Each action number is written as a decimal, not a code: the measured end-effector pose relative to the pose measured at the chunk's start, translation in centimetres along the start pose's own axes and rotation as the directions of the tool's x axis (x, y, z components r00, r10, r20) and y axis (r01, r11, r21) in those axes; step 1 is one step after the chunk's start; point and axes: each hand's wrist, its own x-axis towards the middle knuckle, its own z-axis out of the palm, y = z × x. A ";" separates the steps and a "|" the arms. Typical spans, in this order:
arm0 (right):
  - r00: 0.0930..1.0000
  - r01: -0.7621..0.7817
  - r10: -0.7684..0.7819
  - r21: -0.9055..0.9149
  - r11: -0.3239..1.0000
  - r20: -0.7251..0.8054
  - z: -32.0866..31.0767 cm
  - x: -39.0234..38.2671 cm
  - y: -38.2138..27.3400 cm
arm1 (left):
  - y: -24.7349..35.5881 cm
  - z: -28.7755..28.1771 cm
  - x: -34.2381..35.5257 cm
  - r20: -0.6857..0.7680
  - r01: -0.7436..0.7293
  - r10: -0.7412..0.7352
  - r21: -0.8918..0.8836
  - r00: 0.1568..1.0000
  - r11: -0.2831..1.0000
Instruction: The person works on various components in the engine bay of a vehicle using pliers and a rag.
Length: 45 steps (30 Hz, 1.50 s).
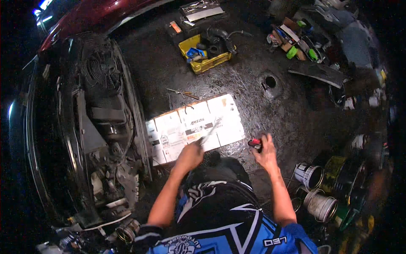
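My left hand [190, 157] is closed around a slim tool [208, 138] with a dark handle and a thin, blurred shaft, which looks like a screwdriver. It points up and to the right over a flattened white cardboard box [230, 122] on the floor. To the right of the cardboard, my right hand [266, 154] grips a small red and black object [255, 143] whose kind I cannot make out. A small dark curved piece [189, 108] lies on the cardboard. Just beyond its far edge rests a tool like pliers [185, 93] with orange-brown handles.
A car front end with a fan [101, 67] stands along the left. Ahead are a yellow crate [211, 64] of parts and a tool tray [205, 14]. Boxes and parts [292, 38] lie far right, past a round floor hole [270, 82]. Buckets [308, 174] stand near right.
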 end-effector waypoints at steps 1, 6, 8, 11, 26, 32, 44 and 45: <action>1.000 0.010 -0.010 0.042 0.999 0.000 -1.8 0.7 0.0 | 2.2 1.1 1.9 0.038 -0.167 0.165 0.056 0.986 0.984; 0.991 0.132 -0.129 -0.233 0.964 0.025 -5.9 2.6 0.7 | 14.8 4.8 8.7 0.337 -0.482 0.431 0.082 0.837 0.872; 0.996 0.050 -0.066 -0.249 0.967 -0.056 -5.0 2.2 4.3 | 19.4 5.2 11.0 0.555 -0.496 0.391 0.045 0.734 0.867; 0.948 -0.179 0.098 -0.255 0.950 -0.302 -3.5 2.3 10.3 | 23.3 9.1 15.6 0.656 -0.531 0.478 -0.137 0.584 0.836; 0.906 -0.369 0.422 -0.437 0.820 0.028 -10.9 29.9 42.2 | 25.6 14.2 59.5 -0.153 -0.227 0.196 -0.223 0.969 0.948; 0.883 -0.190 0.354 -0.457 0.869 0.307 -16.1 43.4 43.8 | 4.7 20.3 58.5 -0.336 0.197 -0.188 -0.007 0.923 0.980; 0.579 0.649 -0.289 -0.216 0.729 0.763 -8.7 65.5 45.1 | 22.3 38.6 27.2 -0.096 0.844 -0.984 -0.530 -0.153 -0.080; 0.428 0.692 -0.206 -0.172 0.701 0.880 -8.2 67.3 44.2 | 26.3 37.9 29.0 -0.092 0.801 -0.969 -0.583 -0.228 -0.133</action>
